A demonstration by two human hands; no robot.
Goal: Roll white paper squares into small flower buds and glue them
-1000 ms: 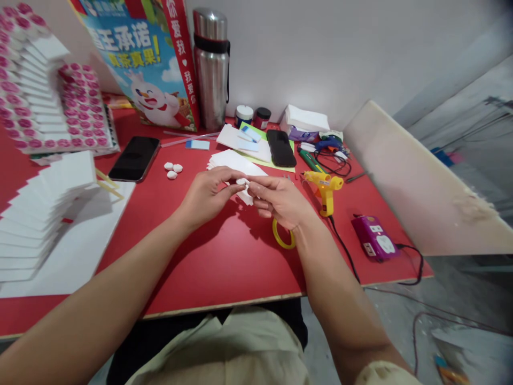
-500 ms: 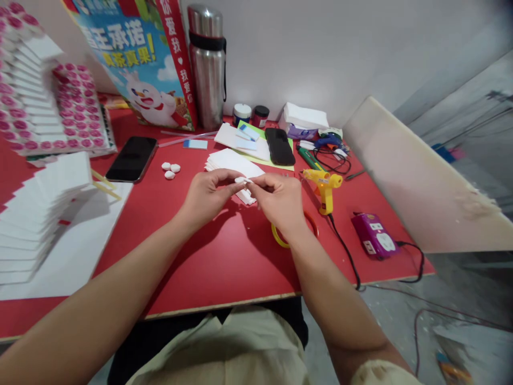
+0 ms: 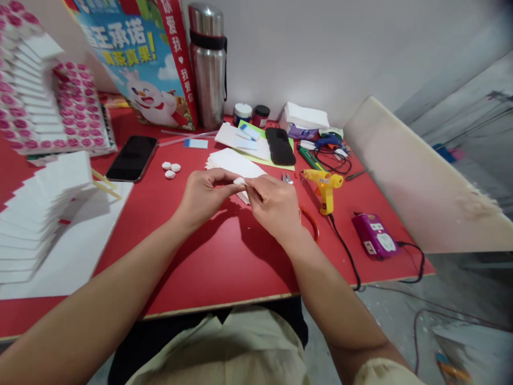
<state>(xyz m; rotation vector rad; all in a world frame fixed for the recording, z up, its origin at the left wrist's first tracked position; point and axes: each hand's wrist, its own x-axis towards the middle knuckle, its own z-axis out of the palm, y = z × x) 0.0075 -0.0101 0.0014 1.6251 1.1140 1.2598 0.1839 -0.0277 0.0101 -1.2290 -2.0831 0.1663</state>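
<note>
Over the middle of the red table [image 3: 224, 262], my left hand [image 3: 204, 195] and my right hand [image 3: 272, 200] meet with fingertips pinched together. Between them sits a small white round piece [image 3: 239, 181], held by both hands. Just behind the hands lies a stack of white cards [image 3: 232, 160]. Three more white round pieces [image 3: 170, 169] rest on the table to the left. A yellow glue gun [image 3: 325, 187] stands right of my right hand.
Two dark phones [image 3: 132, 158] [image 3: 279, 146] lie on the table, a steel flask [image 3: 208, 67] and a printed box [image 3: 136, 59] at the back. Fanned white cards [image 3: 40, 203] and pink-stickered sheets [image 3: 76, 107] fill the left. A purple power strip [image 3: 374, 235] and cables sit right.
My right hand has shifted slightly left and closed tighter against my left hand over the white piece. The yellow ring under my right wrist is now hidden.
</note>
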